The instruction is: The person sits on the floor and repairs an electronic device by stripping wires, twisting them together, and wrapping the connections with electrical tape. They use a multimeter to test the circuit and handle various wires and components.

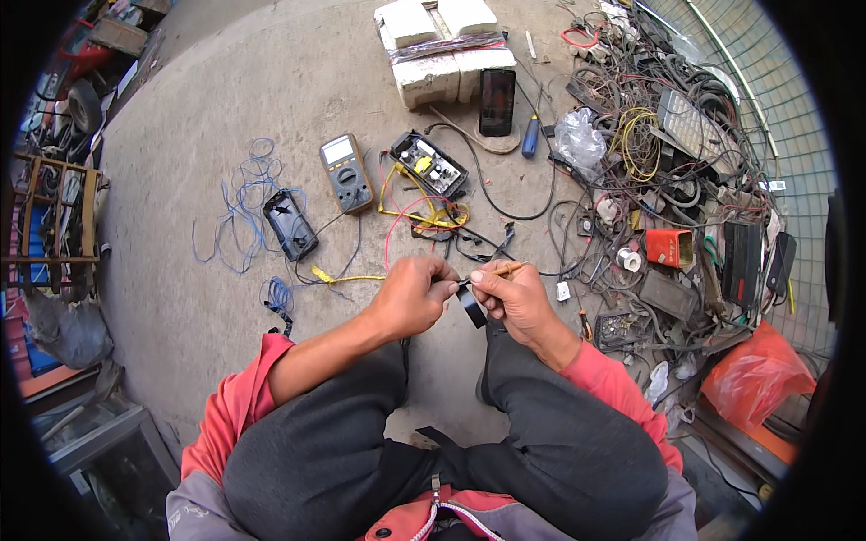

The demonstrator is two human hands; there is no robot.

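Between my hands hangs a roll of black tape (472, 308), just below a thin dark strand. My left hand (417, 296) pinches at the strand's near end beside the roll. My right hand (505, 302) is closed round a slim tan piece (503, 269) at the same junction; what exactly meets there is too small to tell. Ahead lie an opened black device showing a circuit board (428, 164), a multimeter (345, 173), a black empty casing (290, 225) and tangled yellow (347, 278), red and blue wires (244, 203).
A dense pile of cables and scrap (686, 180) lines the right side, with a red plastic bag (749, 379) nearer me. A white foam block (433, 77), black phone (496, 104) and blue screwdriver (530, 140) lie ahead. A wooden frame (87, 216) stands left.
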